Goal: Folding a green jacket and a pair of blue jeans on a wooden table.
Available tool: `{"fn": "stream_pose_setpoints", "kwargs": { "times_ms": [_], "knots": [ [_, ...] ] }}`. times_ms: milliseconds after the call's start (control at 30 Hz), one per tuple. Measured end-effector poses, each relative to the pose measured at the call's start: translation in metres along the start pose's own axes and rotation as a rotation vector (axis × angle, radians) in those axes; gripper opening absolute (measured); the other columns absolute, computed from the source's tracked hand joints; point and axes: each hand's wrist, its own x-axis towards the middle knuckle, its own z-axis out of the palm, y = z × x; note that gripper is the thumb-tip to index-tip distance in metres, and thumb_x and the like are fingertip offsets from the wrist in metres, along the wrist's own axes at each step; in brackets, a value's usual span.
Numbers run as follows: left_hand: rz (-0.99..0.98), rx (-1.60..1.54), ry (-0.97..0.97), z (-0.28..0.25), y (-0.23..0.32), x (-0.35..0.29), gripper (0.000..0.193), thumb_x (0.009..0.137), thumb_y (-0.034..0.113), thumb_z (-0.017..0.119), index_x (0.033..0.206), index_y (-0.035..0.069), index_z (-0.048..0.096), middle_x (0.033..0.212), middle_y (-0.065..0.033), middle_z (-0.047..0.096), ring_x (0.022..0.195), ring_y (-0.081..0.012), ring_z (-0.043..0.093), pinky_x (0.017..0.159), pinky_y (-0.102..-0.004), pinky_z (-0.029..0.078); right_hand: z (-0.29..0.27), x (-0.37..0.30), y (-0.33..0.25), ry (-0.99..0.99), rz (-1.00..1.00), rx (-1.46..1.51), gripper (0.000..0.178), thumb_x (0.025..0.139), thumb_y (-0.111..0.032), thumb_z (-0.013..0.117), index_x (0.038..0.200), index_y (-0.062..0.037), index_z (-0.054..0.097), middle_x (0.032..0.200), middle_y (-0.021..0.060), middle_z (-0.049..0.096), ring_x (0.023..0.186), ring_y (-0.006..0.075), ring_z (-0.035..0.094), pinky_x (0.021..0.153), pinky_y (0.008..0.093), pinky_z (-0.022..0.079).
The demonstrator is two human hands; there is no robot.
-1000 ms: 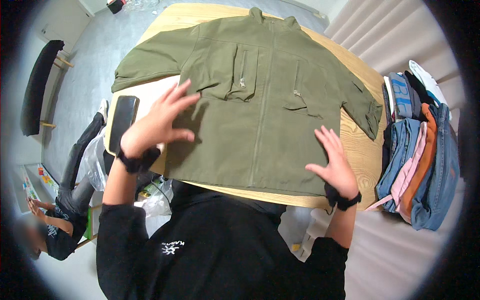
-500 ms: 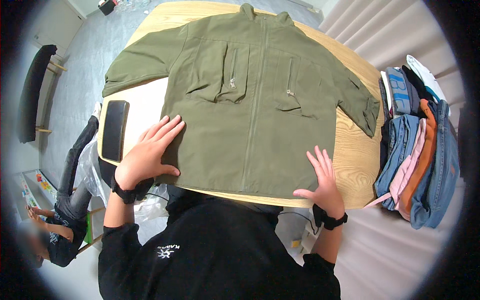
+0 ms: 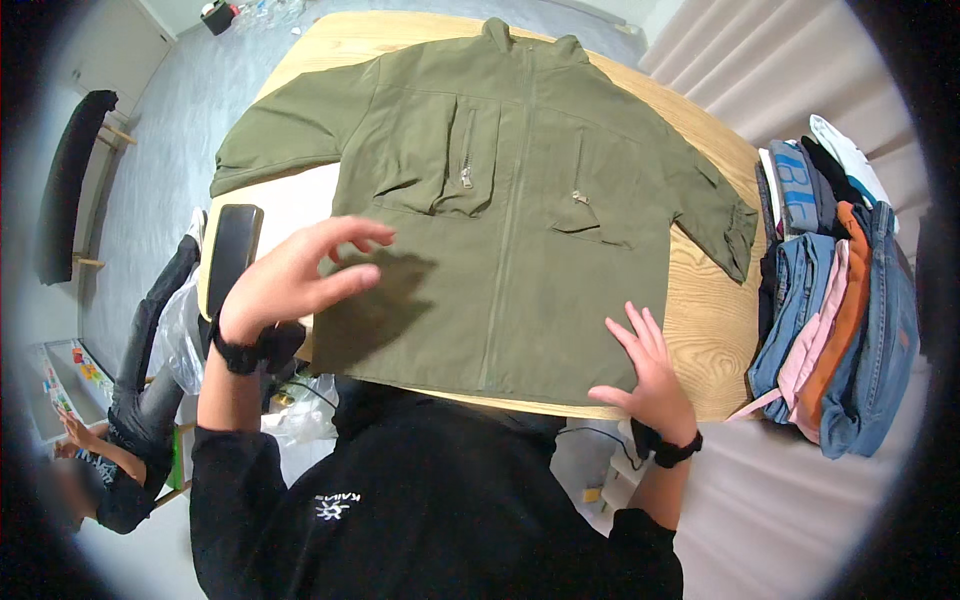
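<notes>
An olive-green zip jacket (image 3: 440, 300) lies spread front side up, its collar at the far side and its hem along the near table edge. Both chest pockets have zippers with metal pulls. Above the jacket's lower left part hovers my left hand (image 3: 300, 270), fingers apart and slightly curled, casting a shadow on the cloth; nothing is in it. My right hand (image 3: 648, 380) rests on the lower right corner by the hem, its fingers spread flat.
A dark-screened phone (image 3: 232, 250) lies at the table's left edge. Folded clothes (image 3: 820, 300), including jeans, stand piled at the right beside the wooden table (image 3: 705, 330). Beige curtains hang behind the pile. A seated person (image 3: 130, 460) is at the far left, near a plastic bag.
My left hand has lifted off the jacket, its fingers curling and turning inward to the right. My right hand has stayed almost in place.
</notes>
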Motion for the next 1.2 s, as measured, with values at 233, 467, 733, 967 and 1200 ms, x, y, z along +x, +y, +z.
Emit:
{"fn": "stream_pose_setpoints", "kwargs": {
  "times_ms": [233,467,733,967,1200],
  "knots": [
    [0.029,-0.766,0.159,0.019,0.002,0.075,0.014,0.096,0.017,0.052,0.101,0.006,0.058,0.077,0.0006,0.059,0.067,-0.0047,0.052,0.058,-0.0188,0.041,-0.042,0.065,-0.049,0.217,-0.190,0.609,0.035,0.082,-0.008,0.063,0.116,-0.0006,0.055,0.112,0.0138,0.061,0.107,0.0247,0.057,0.093,0.0344,0.044],
    [0.015,-0.761,0.302,0.058,-0.040,0.114,0.013,0.096,0.017,0.051,0.098,0.007,0.057,0.070,0.0039,0.050,0.058,-0.0033,0.042,0.051,-0.0189,0.034,0.024,0.144,-0.009,0.295,0.010,1.233,0.014,0.093,-0.011,0.051,0.103,-0.0017,0.056,0.089,0.0073,0.064,0.076,0.0121,0.059,0.069,0.0259,0.048],
    [0.141,-0.252,0.257,0.059,-0.048,0.103,0.015,0.092,0.013,0.056,0.097,0.000,0.061,0.072,-0.0020,0.059,0.063,-0.0064,0.052,0.058,-0.0218,0.042,0.042,0.150,0.001,0.287,-0.045,1.081,0.011,0.093,-0.007,0.053,0.102,-0.0008,0.055,0.083,0.0043,0.059,0.072,0.0087,0.057,0.065,0.0223,0.048],
    [0.248,-0.035,0.243,0.055,-0.049,0.102,0.015,0.087,0.012,0.058,0.097,0.002,0.063,0.077,-0.0109,0.065,0.064,-0.0195,0.061,0.060,-0.0290,0.047,0.044,0.147,-0.001,0.249,-0.081,0.935,0.013,0.093,-0.005,0.053,0.104,0.0009,0.055,0.086,0.0048,0.060,0.075,0.0080,0.058,0.068,0.0213,0.049],
    [0.303,-0.097,0.241,0.057,-0.048,0.106,0.015,0.089,0.015,0.055,0.095,0.003,0.062,0.081,-0.0120,0.066,0.069,-0.0235,0.064,0.061,-0.0322,0.048,0.040,0.142,-0.002,0.251,-0.119,0.739,0.013,0.092,-0.003,0.054,0.103,0.0013,0.058,0.089,0.0066,0.062,0.077,0.0104,0.060,0.071,0.0229,0.051]
  ]
}}
